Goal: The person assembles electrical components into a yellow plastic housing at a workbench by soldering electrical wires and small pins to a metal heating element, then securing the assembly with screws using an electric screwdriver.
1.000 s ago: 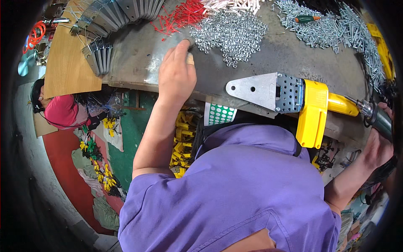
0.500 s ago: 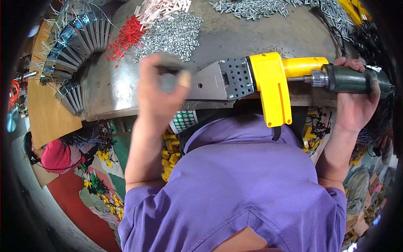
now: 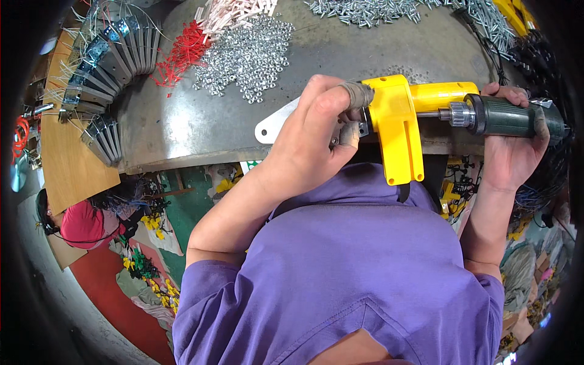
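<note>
My right hand (image 3: 514, 131) is wrapped around a dark green electric screwdriver (image 3: 505, 115), its shaft pointing left into a yellow plastic housing (image 3: 396, 115). My left hand (image 3: 322, 128) is closed around the metal part at the housing's left end, where the fingers hide most of it. Grey wrapping covers one finger and another has a light covering. A flat grey metal plate (image 3: 275, 125) with a round hole sticks out to the left beyond this hand. Whether a nut or screw is between the left fingers is hidden.
On the metal tabletop (image 3: 340, 55) lie piles of nuts (image 3: 249, 55), red sleeved pieces (image 3: 182, 56), pale tubes (image 3: 234, 13) and screws (image 3: 365, 12). Plate assemblies with wires (image 3: 112, 55) stand in a curved row at left. A person in red (image 3: 91, 225) is at lower left.
My left hand has moved right, from over the plate to the metal part beside the yellow housing, and closed on it. The right hand and screwdriver have hardly moved.
</note>
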Action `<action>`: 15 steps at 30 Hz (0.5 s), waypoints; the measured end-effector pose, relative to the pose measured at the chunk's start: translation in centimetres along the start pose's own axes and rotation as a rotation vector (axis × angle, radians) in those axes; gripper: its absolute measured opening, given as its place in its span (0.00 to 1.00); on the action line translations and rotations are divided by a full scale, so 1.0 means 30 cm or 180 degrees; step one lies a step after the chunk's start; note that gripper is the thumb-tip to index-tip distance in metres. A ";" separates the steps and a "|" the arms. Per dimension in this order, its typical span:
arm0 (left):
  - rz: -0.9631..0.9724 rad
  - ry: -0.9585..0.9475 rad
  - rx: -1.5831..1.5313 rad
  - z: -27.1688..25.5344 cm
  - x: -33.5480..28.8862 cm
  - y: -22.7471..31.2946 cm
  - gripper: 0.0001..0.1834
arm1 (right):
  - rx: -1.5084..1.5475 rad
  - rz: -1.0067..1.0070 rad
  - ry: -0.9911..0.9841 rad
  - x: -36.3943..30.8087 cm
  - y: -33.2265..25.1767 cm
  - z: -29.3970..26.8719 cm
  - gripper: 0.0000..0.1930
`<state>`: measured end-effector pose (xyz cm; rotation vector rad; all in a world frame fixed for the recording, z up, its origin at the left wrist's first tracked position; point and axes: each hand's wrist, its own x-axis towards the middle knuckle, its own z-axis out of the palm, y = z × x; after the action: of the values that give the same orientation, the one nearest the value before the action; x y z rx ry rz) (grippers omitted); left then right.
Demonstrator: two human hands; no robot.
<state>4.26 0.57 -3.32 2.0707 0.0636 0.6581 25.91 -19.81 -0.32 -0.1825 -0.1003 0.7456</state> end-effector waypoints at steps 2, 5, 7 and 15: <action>0.0146 0.0094 0.0599 -0.011 0.016 0.003 0.25 | -0.0039 -0.0041 0.0064 0.002 -0.003 -0.001 0.18; 0.0202 -0.0060 0.1226 -0.039 0.031 0.033 0.19 | -0.0075 -0.0074 0.0161 -0.003 0.002 0.004 0.17; 0.0115 -0.0308 0.1250 -0.045 0.031 0.036 0.15 | -0.0145 -0.0156 0.0267 -0.001 0.007 0.014 0.19; 0.0224 -0.0136 0.0862 -0.027 0.038 0.014 0.13 | -0.0223 -0.0254 0.0188 0.013 0.025 0.004 0.21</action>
<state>4.76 1.28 -2.17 2.3558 0.0581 0.6778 25.67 -19.01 -0.33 -0.2657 -0.0771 0.6570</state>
